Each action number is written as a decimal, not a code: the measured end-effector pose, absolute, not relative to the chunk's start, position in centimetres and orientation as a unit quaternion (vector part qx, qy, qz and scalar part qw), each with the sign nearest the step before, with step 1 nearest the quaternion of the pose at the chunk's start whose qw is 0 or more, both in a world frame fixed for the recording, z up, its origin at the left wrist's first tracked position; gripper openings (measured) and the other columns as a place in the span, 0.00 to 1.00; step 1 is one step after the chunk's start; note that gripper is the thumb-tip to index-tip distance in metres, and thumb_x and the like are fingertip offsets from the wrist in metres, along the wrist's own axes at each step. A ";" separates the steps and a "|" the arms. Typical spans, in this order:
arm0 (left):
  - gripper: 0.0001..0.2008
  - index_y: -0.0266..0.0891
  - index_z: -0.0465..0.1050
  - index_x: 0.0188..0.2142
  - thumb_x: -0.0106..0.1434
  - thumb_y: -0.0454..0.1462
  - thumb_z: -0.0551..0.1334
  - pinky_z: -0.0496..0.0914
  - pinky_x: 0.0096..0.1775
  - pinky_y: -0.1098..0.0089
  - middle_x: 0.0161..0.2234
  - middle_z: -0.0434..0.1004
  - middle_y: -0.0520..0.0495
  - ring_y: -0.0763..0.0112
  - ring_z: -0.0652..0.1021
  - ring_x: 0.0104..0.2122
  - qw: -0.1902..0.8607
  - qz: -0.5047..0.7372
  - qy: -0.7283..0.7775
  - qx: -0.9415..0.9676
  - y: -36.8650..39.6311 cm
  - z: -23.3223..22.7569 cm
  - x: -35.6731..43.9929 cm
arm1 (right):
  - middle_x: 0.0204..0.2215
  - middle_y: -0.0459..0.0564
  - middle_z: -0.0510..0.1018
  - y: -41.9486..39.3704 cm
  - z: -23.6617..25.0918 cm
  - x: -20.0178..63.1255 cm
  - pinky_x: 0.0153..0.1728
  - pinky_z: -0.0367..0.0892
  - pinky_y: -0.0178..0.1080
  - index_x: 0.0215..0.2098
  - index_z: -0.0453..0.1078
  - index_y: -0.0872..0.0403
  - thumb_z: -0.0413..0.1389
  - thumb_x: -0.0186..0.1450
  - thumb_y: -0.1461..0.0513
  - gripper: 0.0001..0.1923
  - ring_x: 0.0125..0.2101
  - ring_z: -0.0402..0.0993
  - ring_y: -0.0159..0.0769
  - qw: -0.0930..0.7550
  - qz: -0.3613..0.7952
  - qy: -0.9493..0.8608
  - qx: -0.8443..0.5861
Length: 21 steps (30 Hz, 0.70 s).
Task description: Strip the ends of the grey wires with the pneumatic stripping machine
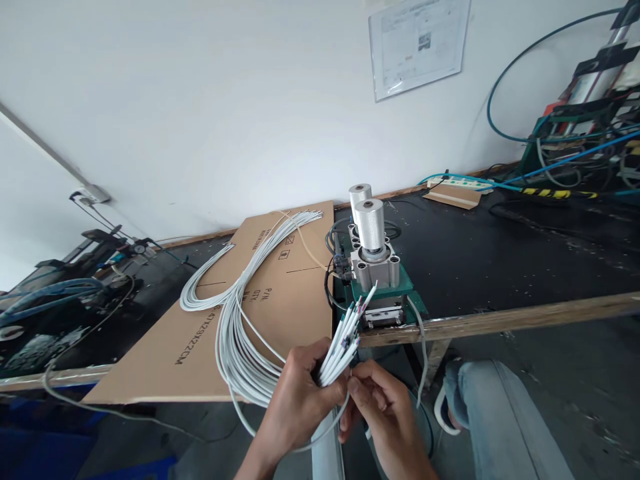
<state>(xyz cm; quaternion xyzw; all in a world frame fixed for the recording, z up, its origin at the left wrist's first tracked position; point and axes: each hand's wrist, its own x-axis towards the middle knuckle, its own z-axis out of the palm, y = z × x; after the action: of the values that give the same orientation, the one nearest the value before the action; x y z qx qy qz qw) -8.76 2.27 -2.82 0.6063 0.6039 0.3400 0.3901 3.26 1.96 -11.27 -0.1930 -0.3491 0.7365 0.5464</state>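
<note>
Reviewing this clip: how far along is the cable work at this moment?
Done: the cable ends fanned above the left hand already show coloured inner wires, so stripping looks finished on those. In hand: the left hand's grip bunches the white cable bundle, and the right hand pinches one cable. Left: nothing sits in the small pneumatic press; how many cables are still unprocessed cannot be told.

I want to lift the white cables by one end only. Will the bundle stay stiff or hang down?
Probably floppy: the white cables already sag in loops over the cardboard edge. The left hand grips many together, so single ones may slip out. The short ends near the right hand stand fairly straight.
</note>
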 end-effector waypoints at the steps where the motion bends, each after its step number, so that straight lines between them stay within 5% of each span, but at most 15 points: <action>1: 0.04 0.39 0.66 0.25 0.54 0.32 0.60 0.62 0.25 0.74 0.19 0.67 0.57 0.75 0.67 0.21 0.395 0.343 0.604 0.602 2.2 -2.7 -8.7 | 0.20 0.42 0.73 1.8 -11.1 3.1 0.20 0.71 0.27 0.30 0.71 0.55 0.61 0.67 0.51 0.17 0.18 0.72 0.25 0.548 0.735 -0.342 -0.207; 12: 0.05 0.40 0.64 0.24 0.54 0.31 0.58 0.61 0.24 0.74 0.18 0.64 0.58 0.75 0.67 0.20 0.379 0.346 0.604 0.610 2.0 -2.6 -8.6 | 0.19 0.39 0.71 0.9 -10.8 1.9 0.16 0.71 0.27 0.28 0.71 0.56 0.66 0.62 0.49 0.19 0.16 0.71 0.25 0.560 0.762 -0.246 -0.213; 21: 0.10 0.37 0.75 0.30 0.60 0.42 0.65 0.56 0.21 0.75 0.18 0.61 0.57 0.76 0.60 0.19 0.287 0.459 0.640 0.545 1.6 -1.7 -8.0 | 0.20 0.41 0.74 3.0 -11.6 3.8 0.14 0.71 0.28 0.34 0.74 0.56 0.67 0.60 0.49 0.19 0.15 0.68 0.24 0.586 0.739 -0.234 -0.235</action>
<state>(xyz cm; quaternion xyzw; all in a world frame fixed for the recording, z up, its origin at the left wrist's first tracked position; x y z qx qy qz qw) -8.04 1.61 -1.67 0.5448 0.6401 0.4595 0.2870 3.80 2.96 -11.60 -0.2350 -0.2343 0.7392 0.5860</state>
